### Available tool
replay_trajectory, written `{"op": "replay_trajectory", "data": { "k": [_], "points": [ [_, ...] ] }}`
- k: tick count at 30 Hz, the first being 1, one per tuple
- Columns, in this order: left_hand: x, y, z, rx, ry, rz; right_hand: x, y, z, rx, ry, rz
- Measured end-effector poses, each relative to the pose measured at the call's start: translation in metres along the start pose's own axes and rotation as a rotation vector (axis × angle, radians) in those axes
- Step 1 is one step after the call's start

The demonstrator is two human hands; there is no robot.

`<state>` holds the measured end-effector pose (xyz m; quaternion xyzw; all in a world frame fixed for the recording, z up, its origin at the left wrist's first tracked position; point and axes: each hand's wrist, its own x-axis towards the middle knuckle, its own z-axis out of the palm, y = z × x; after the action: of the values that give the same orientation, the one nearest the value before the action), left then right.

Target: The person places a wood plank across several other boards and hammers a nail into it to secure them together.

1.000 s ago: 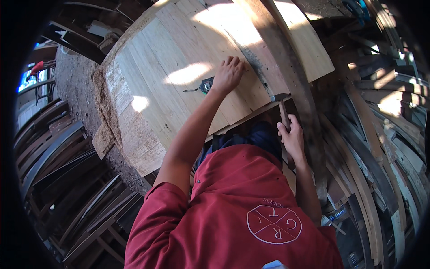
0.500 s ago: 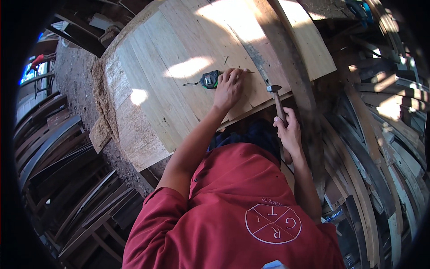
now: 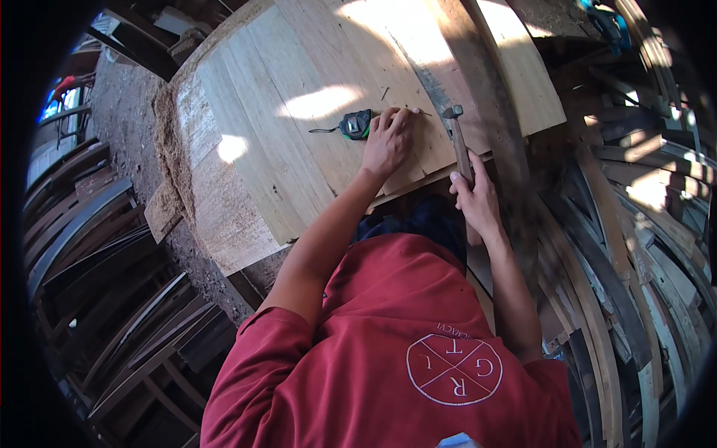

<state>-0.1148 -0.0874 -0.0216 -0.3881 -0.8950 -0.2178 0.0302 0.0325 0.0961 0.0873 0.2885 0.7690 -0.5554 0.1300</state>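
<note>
Grips a wooden-handled hammer (image 3: 460, 145) in the right hand (image 3: 479, 196), fingers curled round the handle and thumb against its left side, probably for control over the swing. Points the metal head (image 3: 452, 112) away from the body, beyond the right fingertips and to the right of the left fingers, above or on the pale planks (image 3: 299, 160); cannot tell about contact.

Rests the left hand (image 3: 388, 140) palm down on the planks, fingers bent and close together, perhaps for steadying a slim dark piece (image 3: 426, 113), possibly a nail, just past the fingertips on the right. Cannot tell about a pinch on it, too small at this view.

Ahead of the left fingers, another thin dark piece (image 3: 385, 93), loose on the wood. Just left of those fingers, a black-and-green tape measure (image 3: 355, 125) flat on the planks, loop trailing outward, seemingly set within easy reach. To the right of the hammer head, beyond the right fingers, a long darker timber (image 3: 489, 75) across the planks, for no evident reason.
</note>
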Motion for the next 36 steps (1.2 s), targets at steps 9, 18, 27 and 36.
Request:
{"op": "replay_trajectory", "data": {
  "k": [9, 18, 27, 36],
  "points": [
    [0.001, 0.0, 0.008, -0.028, 0.043, 0.025, 0.011, 0.02, 0.003, -0.393, 0.254, -0.661],
    [-0.002, -0.003, 0.005, 0.081, -0.019, 0.041, 0.015, 0.014, 0.008, -0.602, 0.142, -0.472],
    [-0.002, -0.003, 0.008, 0.038, 0.033, 0.029, 0.026, 0.028, 0.015, -0.603, 0.174, -0.491],
    [-0.002, -0.002, 0.007, 0.079, 0.016, 0.027, 0.027, 0.024, 0.016, -0.545, 0.195, -0.478]
  ]
}}
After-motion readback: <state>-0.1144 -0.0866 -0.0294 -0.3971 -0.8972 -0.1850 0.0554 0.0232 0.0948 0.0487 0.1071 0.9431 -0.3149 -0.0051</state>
